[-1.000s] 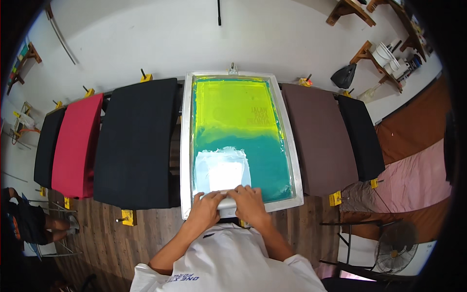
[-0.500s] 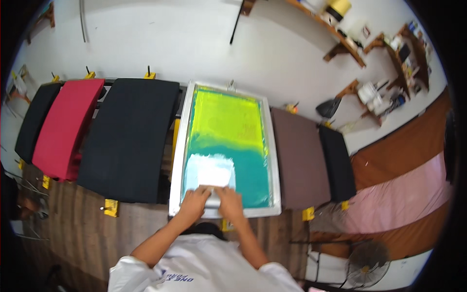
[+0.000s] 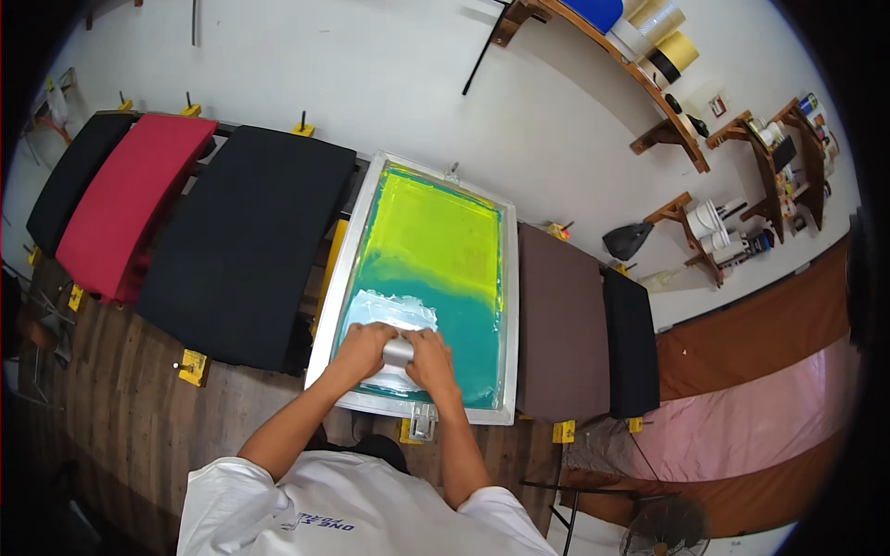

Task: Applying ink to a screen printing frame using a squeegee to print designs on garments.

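Both my hands are closed around the silver-grey handle of a squeegee (image 3: 399,351), which lies across the near half of a screen printing frame. My left hand (image 3: 365,352) grips its left end and my right hand (image 3: 429,360) its right end. The squeegee's blade is mostly hidden under my fingers. White ink (image 3: 394,308) is spread on the mesh beyond the squeegee, and some shows on the near side. The screen frame (image 3: 509,306) has a pale metal rim. Its mesh is yellow-green (image 3: 431,227) at the far part and teal (image 3: 473,347) nearer me.
Left of the screen stand black (image 3: 246,241), red (image 3: 134,199) and another black (image 3: 79,185) fabric-covered boards; brown (image 3: 563,324) and black (image 3: 632,343) ones stand right. A metal clamp (image 3: 422,422) sits at the frame's near edge. Wall shelves (image 3: 621,65) hold tape rolls. A fan (image 3: 663,528) stands lower right.
My hands and the squeegee have moved away from me along the screen, leaving white ink visible on the near side. The whole view has turned slightly.
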{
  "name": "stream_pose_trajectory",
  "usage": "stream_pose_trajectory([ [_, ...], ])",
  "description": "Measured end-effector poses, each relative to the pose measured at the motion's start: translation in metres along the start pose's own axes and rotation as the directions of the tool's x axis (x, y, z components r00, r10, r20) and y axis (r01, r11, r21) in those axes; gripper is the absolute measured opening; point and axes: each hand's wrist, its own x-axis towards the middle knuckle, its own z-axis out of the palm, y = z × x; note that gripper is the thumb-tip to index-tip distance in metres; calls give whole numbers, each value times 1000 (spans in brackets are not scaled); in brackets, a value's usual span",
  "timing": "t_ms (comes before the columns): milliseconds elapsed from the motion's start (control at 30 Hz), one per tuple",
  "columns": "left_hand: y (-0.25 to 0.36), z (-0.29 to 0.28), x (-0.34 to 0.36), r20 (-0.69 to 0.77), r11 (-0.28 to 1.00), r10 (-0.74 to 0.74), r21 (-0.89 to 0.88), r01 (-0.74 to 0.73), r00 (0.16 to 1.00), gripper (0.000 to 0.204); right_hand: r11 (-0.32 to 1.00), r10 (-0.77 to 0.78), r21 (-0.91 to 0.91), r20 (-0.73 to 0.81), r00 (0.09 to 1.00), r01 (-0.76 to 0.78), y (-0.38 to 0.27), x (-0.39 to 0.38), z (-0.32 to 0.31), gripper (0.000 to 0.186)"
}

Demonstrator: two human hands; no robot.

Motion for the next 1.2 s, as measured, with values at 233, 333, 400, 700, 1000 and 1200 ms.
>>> stream_pose_trajectory([
  [233,27,3,-84,30,998,35,50,-37,999,56,996,-16,83,18,1000,15,-33,-81,8,67],
  [333,42,-15,-78,129,995,-59,-73,69,990,55,999,-25,49,90,996,21,-31,-70,-6,58],
  [400,39,-24,-55,167,993,-75,-80,90,983,53,995,-75,65,85,994,70,-23,-46,-17,46],
  [700,11,-8,-13,-1,998,36,-55,-36,999,54,999,-13,50,-50,999,15,-2,-7,8,49],
  [1000,39,-27,-60,258,995,-67,-55,84,964,59,994,45,89,207,977,-64,-36,-59,-19,50],
  [1200,12,-22,14,56,998,64,-8,-64,996,47,998,44,46,11,999,-44,-2,13,-10,43],
])
